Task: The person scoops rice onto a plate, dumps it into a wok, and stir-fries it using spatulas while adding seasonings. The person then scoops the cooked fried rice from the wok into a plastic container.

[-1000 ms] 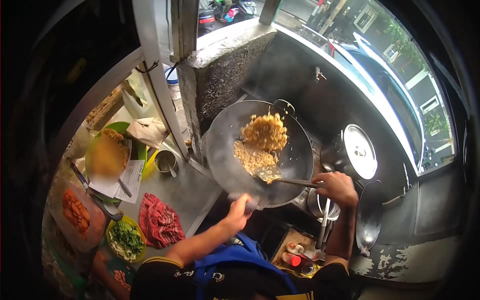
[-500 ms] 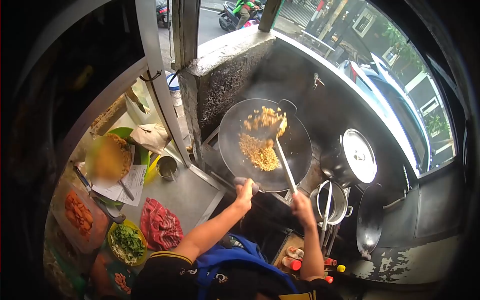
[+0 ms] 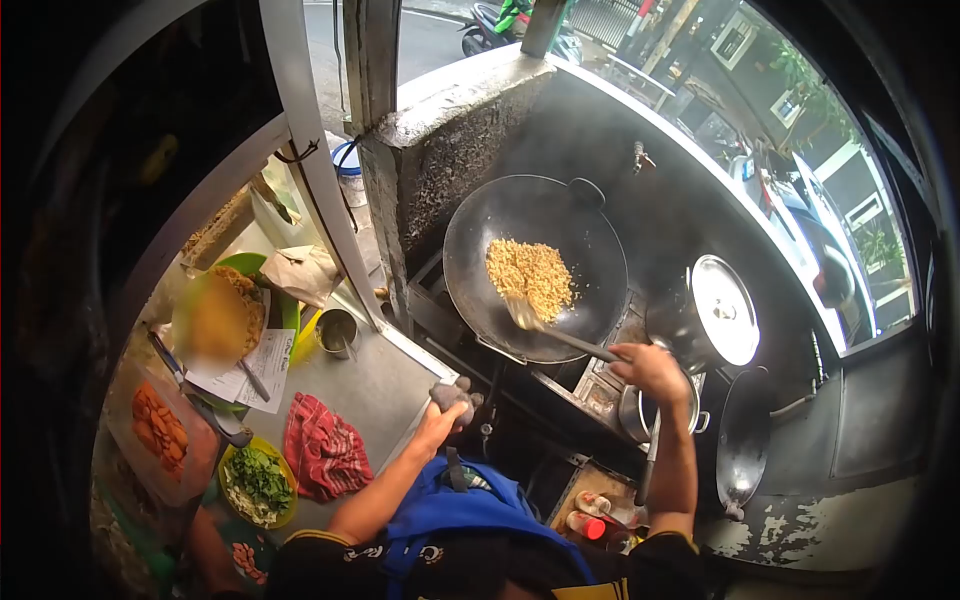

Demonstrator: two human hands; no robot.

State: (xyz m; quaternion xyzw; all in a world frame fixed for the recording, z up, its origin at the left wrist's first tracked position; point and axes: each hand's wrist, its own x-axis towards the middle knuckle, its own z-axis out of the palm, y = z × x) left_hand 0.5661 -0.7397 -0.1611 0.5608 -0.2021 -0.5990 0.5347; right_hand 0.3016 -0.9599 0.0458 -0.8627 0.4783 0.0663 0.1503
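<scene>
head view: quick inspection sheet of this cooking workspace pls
Surface: grey counter, partly covered
Job's things: round black wok on the stove; golden-brown fried food inside, long-handled metal spatula at its edge
Clutter: crumpled red checked cloth, printed white paper
Left hand: fingers round bunched grey cloth, off the wok
Right hand: grips the spatula
Cables: dark cord tied round pale frame; power cables, nothing seen
Surroundings: lidded steel pot, hazy air

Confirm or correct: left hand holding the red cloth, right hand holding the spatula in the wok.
No: the head view shows the left hand holding a grey bundle, not the red cloth; the right hand holds the spatula in the wok.
</scene>
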